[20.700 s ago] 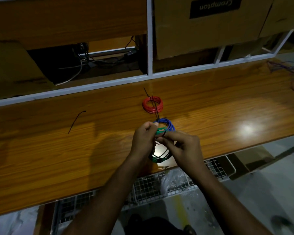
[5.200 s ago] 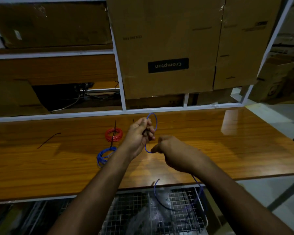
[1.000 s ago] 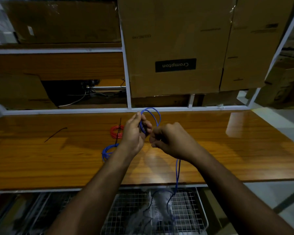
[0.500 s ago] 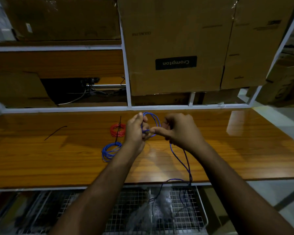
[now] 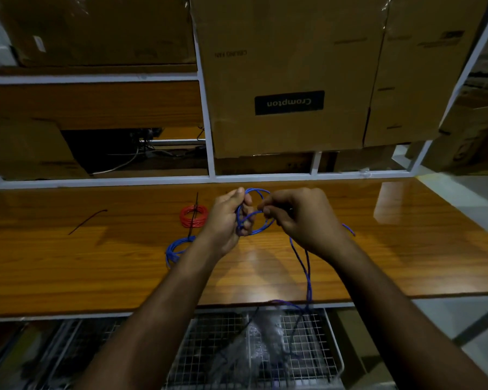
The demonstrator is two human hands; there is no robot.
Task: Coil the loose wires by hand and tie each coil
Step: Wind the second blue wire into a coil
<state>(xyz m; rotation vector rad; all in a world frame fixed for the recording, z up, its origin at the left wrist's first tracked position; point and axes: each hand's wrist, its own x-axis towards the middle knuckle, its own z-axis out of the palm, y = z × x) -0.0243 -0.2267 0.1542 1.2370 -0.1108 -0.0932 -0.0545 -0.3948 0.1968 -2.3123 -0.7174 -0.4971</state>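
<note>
A loose blue wire (image 5: 304, 266) is looped into a small coil between my two hands above the wooden table (image 5: 68, 266). My left hand (image 5: 226, 220) pinches the loops together. My right hand (image 5: 302, 218) grips the wire just right of the loops, and the tail hangs down from it past the table's front edge. On the table, a red coil (image 5: 193, 216) lies with a black tie across it. A finished blue coil (image 5: 176, 249) lies just in front of it, partly hidden by my left forearm.
A loose black cable tie (image 5: 86, 222) lies at the table's left. A wire-mesh basket (image 5: 265, 347) with plastic wrap sits under the front edge. Large cardboard boxes (image 5: 288, 80) fill the white-framed shelf behind the table.
Another loop of blue wire has been added to the coil in my left hand. My right hand has moved slightly right and the hanging tail has shortened.
</note>
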